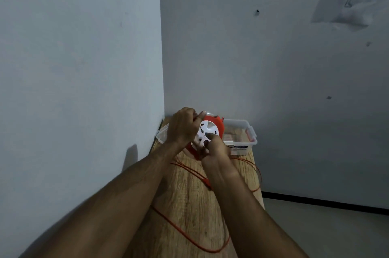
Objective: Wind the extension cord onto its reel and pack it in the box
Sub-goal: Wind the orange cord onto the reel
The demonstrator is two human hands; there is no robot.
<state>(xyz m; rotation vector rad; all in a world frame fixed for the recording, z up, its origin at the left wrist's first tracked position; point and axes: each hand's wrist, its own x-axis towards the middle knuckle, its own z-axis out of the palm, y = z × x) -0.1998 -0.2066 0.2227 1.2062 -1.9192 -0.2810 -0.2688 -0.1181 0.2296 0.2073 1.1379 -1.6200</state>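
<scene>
Left hand (181, 126) grips the reel (207, 134) by its upper rim, above the table (185, 190); right hand (214, 148) pinches near the white hub. Slack orange cord (179, 224) loops across the wood, limp and likely to snag. Rigid, light plastic: hold by the rim. The clear box (242, 137) sits just behind.

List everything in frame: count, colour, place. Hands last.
reel: 1, orange with white face, held above table's far end
cord: 1, orange, loose loops across table
box: 1, clear plastic, far end of table, behind reel
lid: 1, clear, far left corner, mostly hidden
table: 1, light wood, against walls
walls: 2, grey, meeting in corner
left hand: 1, grips reel's upper left edge
right hand: 1, fingers curled at reel's face
</scene>
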